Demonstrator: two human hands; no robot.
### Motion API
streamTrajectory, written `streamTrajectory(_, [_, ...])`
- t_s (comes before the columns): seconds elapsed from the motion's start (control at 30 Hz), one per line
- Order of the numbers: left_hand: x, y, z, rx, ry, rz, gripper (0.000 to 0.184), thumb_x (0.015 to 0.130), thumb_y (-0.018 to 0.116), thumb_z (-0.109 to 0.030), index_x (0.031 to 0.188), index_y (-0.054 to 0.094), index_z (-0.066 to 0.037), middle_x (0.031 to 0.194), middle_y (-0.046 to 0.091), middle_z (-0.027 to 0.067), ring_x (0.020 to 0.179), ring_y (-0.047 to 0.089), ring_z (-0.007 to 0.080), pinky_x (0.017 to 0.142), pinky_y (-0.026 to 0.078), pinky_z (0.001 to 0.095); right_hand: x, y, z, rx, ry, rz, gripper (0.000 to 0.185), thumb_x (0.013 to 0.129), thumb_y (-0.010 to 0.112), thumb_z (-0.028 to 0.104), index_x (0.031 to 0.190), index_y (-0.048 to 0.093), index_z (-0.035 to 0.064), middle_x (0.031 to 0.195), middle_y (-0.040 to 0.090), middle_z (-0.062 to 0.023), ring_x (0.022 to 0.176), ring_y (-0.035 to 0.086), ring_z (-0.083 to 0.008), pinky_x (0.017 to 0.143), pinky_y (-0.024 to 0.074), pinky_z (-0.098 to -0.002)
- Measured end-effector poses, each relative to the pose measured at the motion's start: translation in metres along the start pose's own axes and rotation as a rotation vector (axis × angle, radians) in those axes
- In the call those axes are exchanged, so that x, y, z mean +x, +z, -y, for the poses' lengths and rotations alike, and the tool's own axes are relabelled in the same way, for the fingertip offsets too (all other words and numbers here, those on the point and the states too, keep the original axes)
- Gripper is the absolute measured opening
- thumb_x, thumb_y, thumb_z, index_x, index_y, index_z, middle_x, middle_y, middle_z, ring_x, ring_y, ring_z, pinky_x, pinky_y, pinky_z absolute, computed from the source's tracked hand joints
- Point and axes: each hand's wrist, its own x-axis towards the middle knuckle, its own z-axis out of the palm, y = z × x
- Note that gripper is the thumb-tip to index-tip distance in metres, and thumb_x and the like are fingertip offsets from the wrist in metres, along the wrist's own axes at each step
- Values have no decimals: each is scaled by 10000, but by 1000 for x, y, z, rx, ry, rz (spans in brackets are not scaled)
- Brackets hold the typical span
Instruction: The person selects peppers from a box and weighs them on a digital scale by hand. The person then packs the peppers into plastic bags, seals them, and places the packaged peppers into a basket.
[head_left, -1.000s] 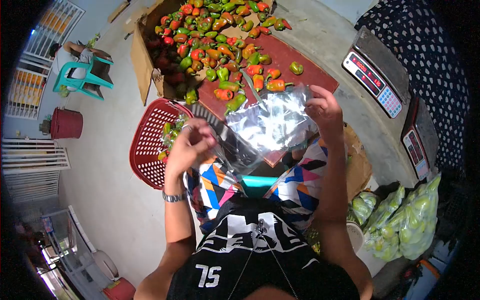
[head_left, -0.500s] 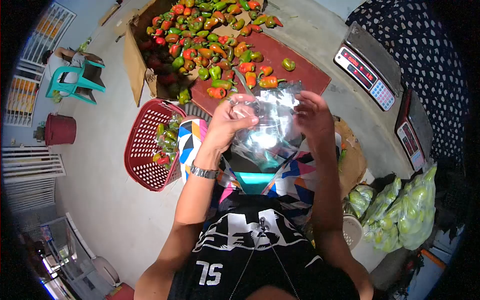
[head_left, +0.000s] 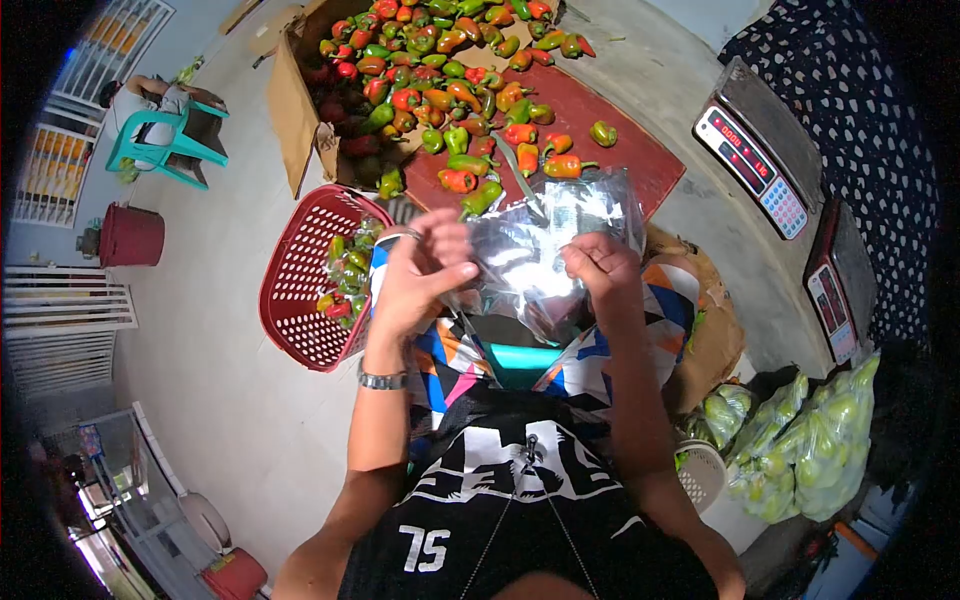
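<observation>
A clear plastic bag [head_left: 590,215] spreads out over my lap, shiny with reflected light. My right hand [head_left: 606,272] is closed in a pinch on the bag's near right part. My left hand [head_left: 425,268] is beside the bag's left edge, thumb apart from its slightly blurred fingers, and I see nothing held in it. Just beyond the bag, red, orange and green peppers [head_left: 476,165] lie on a dark red board [head_left: 640,165]. A knife-like blade [head_left: 522,180] shows among the nearest ones, partly behind the bag.
A cardboard box [head_left: 290,130] full of peppers stands ahead. At my left is a red basket [head_left: 290,290] with bagged peppers. Two digital scales [head_left: 750,165] sit to the right, above bags of green produce [head_left: 820,440]. A person sits near a green chair [head_left: 165,145].
My left hand has come off the bag and moved left and down. The right hand has lowered, now pinching the bag, which lies more spread out. The whole view has shifted slightly.
</observation>
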Motion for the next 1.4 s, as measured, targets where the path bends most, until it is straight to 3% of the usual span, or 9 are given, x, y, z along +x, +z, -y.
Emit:
streamTrajectory(0.1, [14, 2, -53, 583, 201, 81, 812, 767, 893, -134, 1471, 512, 2, 1452, 590, 107, 1303, 582, 232, 1132, 433, 376, -3, -4, 16, -163, -75, 114, 168, 912, 756, 163, 965, 725, 7, 862, 737, -77, 799, 679, -133, 763, 540, -310])
streamTrajectory(0.23, [34, 46, -82, 765, 389, 414, 482, 859, 846, -207, 1286, 692, -45, 1259, 718, 97, 1142, 660, 162, 949, 528, 354, -2, -8, 51, -371, -163, 211, 181, 891, 784, 165, 965, 734, 8, 883, 753, -85, 793, 693, -144, 761, 552, -324])
streamTrajectory(0.33, [48, 58, -68, 669, 217, 552, 345, 917, 798, -188, 1215, 722, -31, 1119, 763, 83, 1034, 692, 141, 907, 538, 327, 1, -17, 58, -430, -214, 208, 180, 881, 793, 163, 963, 739, 11, 877, 752, -81, 790, 691, -147, 756, 551, -328])
streamTrajectory(0.5, [48, 64, -49, 576, 101, 472, 147, 950, 763, -143, 1017, 757, -12, 961, 765, 30, 924, 673, 103, 848, 536, 289, -6, -25, 61, -470, -178, 169, 166, 868, 792, 146, 957, 740, 16, 882, 753, -79, 803, 684, -139, 752, 545, -320])
streamTrajectory(0.87, [38, 49, -36, 547, -8, 335, 135, 863, 838, -113, 889, 742, -22, 858, 745, 21, 815, 655, 91, 779, 523, 283, 2, -19, 38, -337, -105, 125, 279, 815, 832, 142, 1047, 721, 34, 968, 741, -82, 870, 677, -166, 803, 537, -327])
streamTrajectory(1.07, [26, 49, -21, 475, -54, 209, 183, 841, 862, -79, 818, 685, -40, 799, 675, -26, 748, 585, 50, 702, 483, 238, -13, 8, 22, -614, -423, -452, 433, 772, 886, 201, 1110, 670, 37, 1142, 698, -149, 979, 667, -246, 866, 532, -407])
streamTrajectory(1.1, [23, 52, -18, 451, -58, 183, 190, 847, 858, -62, 810, 672, -49, 796, 657, -46, 742, 563, 29, 681, 465, 216, -23, 16, 25, -602, -290, -476, 379, 793, 885, 204, 1035, 671, 3, 1042, 724, -145, 917, 689, -219, 812, 544, -381])
streamTrajectory(1.2, [12, 54, 3, 461, -21, 141, 214, 828, 875, -59, 832, 662, -47, 818, 655, -47, 752, 570, 29, 682, 468, 211, -35, 32, 15, -203, 53, -108, 294, 862, 841, 184, 990, 681, -26, 923, 739, -112, 801, 683, -161, 726, 541, -319])
streamTrajectory(1.4, [-10, 46, 9, 193, -213, 224, 133, 881, 810, -12, 883, 678, -29, 879, 702, -5, 807, 646, 66, 727, 529, 237, -26, 33, -9, 198, 168, 145, 191, 950, 748, 140, 989, 719, -44, 840, 736, -63, 722, 655, -93, 659, 517, -252])
